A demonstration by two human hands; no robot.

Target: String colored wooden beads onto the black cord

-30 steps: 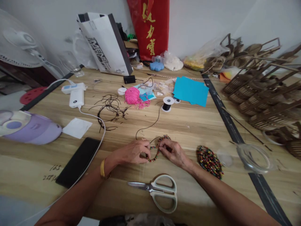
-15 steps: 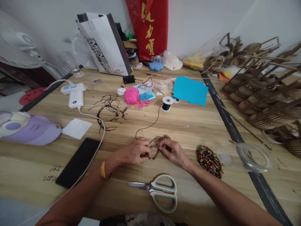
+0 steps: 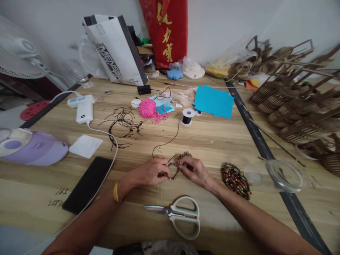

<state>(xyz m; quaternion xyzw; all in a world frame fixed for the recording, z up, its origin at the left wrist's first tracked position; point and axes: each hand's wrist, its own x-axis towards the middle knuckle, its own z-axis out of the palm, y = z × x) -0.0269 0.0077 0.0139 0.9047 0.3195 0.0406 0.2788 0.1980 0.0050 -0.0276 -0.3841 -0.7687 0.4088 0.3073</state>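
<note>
Between my hands is a string of small multicoloured beads [image 3: 174,176], curved in a loop on black cord. My left hand [image 3: 154,171] pinches the left side of the beaded string. On the other side, the fingertips of my right hand [image 3: 193,170] are closed on the string where beads and cord meet; the exact grip is hidden by the fingers. Black cord [image 3: 170,142] runs from there up to a white spool [image 3: 187,117]. White-handled scissors [image 3: 176,214] lie just below my hands, blades pointing left. A heap of beaded strands [image 3: 236,181] rests right of my right hand.
Cut black cord pieces [image 3: 124,124] and a pink yarn ball [image 3: 147,108] lie behind my hands. A black phone [image 3: 87,185] with a white cable [image 3: 116,148] is at left. Blue sheets [image 3: 214,101], a clear plastic coil [image 3: 287,176] and woven baskets [image 3: 300,113] are right.
The whole view has shifted very slightly. Both hands keep their hold on the beaded string in almost the same position.
</note>
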